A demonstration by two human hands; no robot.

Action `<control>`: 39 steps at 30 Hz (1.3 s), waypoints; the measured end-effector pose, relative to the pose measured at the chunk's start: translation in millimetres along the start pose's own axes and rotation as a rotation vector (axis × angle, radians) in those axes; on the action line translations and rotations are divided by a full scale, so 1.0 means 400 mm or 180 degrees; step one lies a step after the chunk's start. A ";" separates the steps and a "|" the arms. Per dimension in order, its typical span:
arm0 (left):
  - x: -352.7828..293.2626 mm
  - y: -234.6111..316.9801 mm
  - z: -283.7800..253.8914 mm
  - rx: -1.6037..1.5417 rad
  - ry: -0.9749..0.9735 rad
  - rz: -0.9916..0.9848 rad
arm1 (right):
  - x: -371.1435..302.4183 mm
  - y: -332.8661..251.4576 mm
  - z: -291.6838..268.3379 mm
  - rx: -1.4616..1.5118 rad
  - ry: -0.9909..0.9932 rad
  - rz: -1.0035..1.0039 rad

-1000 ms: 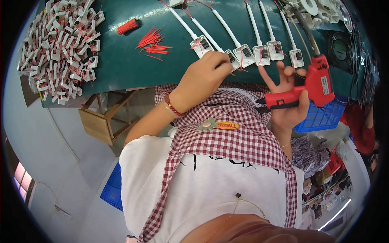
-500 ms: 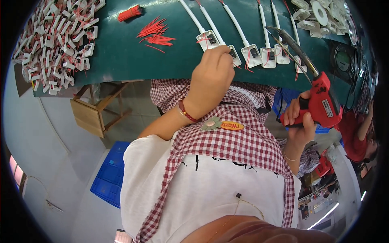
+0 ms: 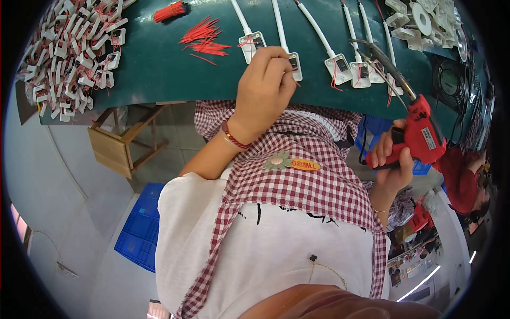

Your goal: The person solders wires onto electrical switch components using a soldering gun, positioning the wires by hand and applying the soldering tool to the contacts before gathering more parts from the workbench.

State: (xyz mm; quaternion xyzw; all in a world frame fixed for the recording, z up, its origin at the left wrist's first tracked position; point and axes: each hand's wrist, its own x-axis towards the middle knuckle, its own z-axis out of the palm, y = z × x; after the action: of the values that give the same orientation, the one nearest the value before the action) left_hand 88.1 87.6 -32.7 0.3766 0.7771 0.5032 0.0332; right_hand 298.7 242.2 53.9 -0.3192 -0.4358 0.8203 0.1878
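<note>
My right hand (image 3: 394, 154) grips a red soldering gun (image 3: 422, 133). Its long metal barrel slants up and left, with the tip over the row of white parts. My left hand (image 3: 265, 87) is closed, fingers curled down at the table between two small white plastic housings. One housing (image 3: 251, 45) lies just left of its knuckles. The other housing (image 3: 292, 66), holding a black piece, touches or nearly touches the fingers on the right. The fingertips and anything they pinch are hidden. Farther right lies another housing (image 3: 338, 70) with red wires and a white cable.
Cut red wires (image 3: 204, 37) and a bundled red stack (image 3: 169, 11) lie on the green table (image 3: 154, 69). A large heap of white housings (image 3: 74, 58) fills the left end. White plastic parts (image 3: 422, 21) and a black round device (image 3: 449, 80) are at the right.
My left hand has moved left, and the two housings beside it have shifted left too. The third housing has turned and slid right, closer to its neighbours. The soldering gun is almost where it was.
</note>
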 end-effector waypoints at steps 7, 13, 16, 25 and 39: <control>-0.001 0.002 -0.010 -0.0089 -0.0073 -0.0370 | 0.002 -0.013 0.025 -0.0438 0.0025 0.0162; 0.006 0.021 0.020 -0.0752 -0.0221 -0.0303 | 0.010 -0.034 0.046 -0.0645 0.0157 0.0167; 0.001 0.019 0.022 -0.0556 -0.0175 -0.0364 | 0.010 -0.042 0.040 -0.0574 0.0138 0.0194; 0.018 0.005 0.014 0.0145 -0.0151 -0.0113 | 0.004 -0.043 0.052 -0.0990 0.0119 0.0537; 0.032 0.007 0.027 0.0105 -0.0081 -0.0281 | 0.009 -0.068 0.099 -0.1278 0.0290 0.0667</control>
State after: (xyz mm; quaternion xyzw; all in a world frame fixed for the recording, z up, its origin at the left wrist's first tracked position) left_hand 85.1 104.2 -31.6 0.3488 0.8006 0.4836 0.0590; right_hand 269.6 235.6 92.0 -0.4304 -0.5458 0.7169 0.0538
